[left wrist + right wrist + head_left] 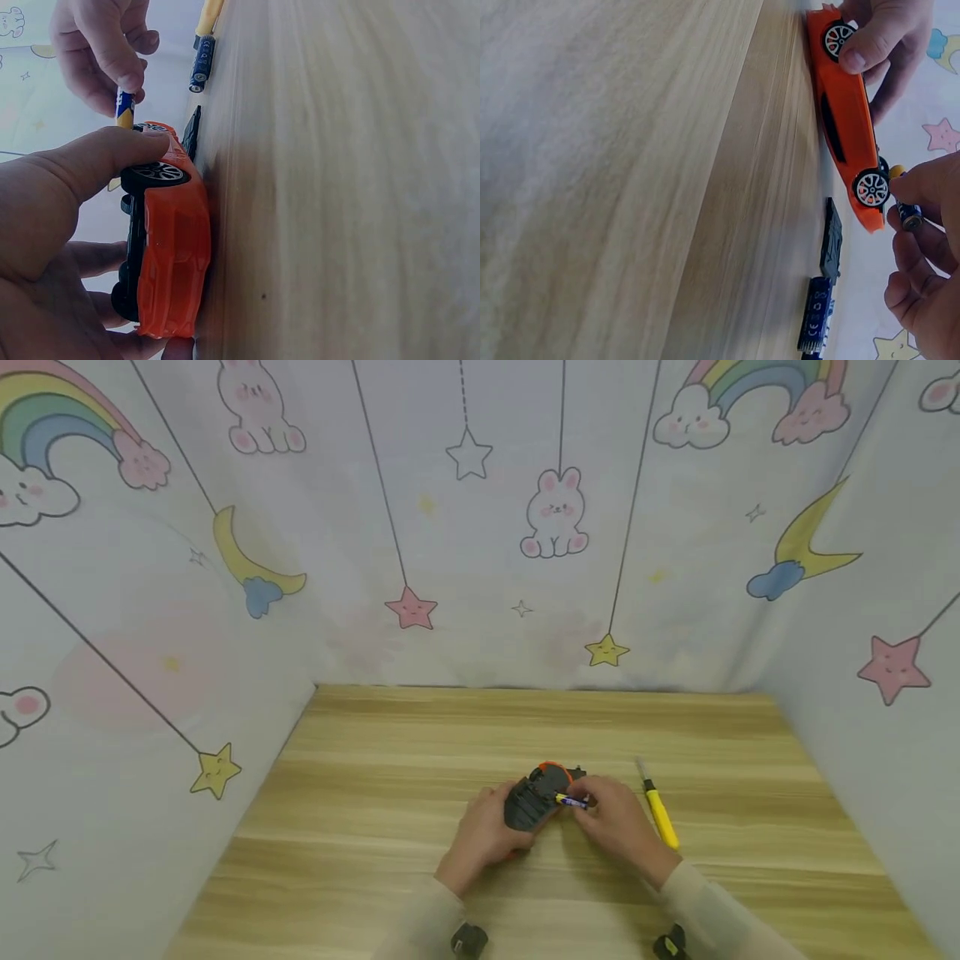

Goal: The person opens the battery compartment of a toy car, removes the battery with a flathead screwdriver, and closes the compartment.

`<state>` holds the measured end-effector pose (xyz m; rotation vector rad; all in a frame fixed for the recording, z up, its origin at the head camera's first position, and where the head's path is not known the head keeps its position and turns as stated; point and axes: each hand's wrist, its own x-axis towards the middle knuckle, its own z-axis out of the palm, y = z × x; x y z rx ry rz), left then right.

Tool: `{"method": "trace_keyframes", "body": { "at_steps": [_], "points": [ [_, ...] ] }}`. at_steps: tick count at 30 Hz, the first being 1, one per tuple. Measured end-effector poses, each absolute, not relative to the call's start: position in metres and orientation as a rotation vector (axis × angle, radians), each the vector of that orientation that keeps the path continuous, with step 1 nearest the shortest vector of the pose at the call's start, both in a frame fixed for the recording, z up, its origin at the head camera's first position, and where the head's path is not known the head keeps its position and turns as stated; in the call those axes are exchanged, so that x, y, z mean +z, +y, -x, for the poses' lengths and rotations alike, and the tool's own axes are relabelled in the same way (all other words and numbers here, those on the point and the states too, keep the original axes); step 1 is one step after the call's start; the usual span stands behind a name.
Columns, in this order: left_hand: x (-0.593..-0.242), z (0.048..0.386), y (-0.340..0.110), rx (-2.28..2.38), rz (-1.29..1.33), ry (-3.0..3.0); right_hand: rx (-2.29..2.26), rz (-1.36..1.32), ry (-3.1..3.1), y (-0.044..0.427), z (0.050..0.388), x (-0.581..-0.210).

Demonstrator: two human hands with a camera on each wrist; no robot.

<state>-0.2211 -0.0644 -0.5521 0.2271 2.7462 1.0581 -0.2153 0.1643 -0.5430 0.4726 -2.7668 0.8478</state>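
L hand [486,831]: is gripping upturned orange toy car [176,255]. R hand [615,817]: is pinching blue/yel. batt. [572,801] at its underside [534,797]. Yel.-handled screwdriver [661,817]: is lying nr R hand.

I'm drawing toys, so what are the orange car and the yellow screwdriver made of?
The orange car looks like smooth hard plastic with a soft shine: see its molded curves and highlights. The yellow screwdriver has an evenly coloured, seemingly plastic handle; its thin grey shaft is probably metal, its finish too small to tell.
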Motion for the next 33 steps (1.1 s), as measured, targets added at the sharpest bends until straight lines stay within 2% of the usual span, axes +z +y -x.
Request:
{"method": "trace_keyframes", "body": {
  "at_steps": [13, 33],
  "points": [
    [-0.540, 0.225, -0.088, 0.990, -0.204, 2.773, 0.855, -0.405, -2.716, 0.159, 0.216, -0.551],
    [-0.550, 0.220, -0.063, 1.054, -0.239, 2.749, 0.725, -0.384, -2.799, 0.198, 0.205, -0.554]
  ]
}}
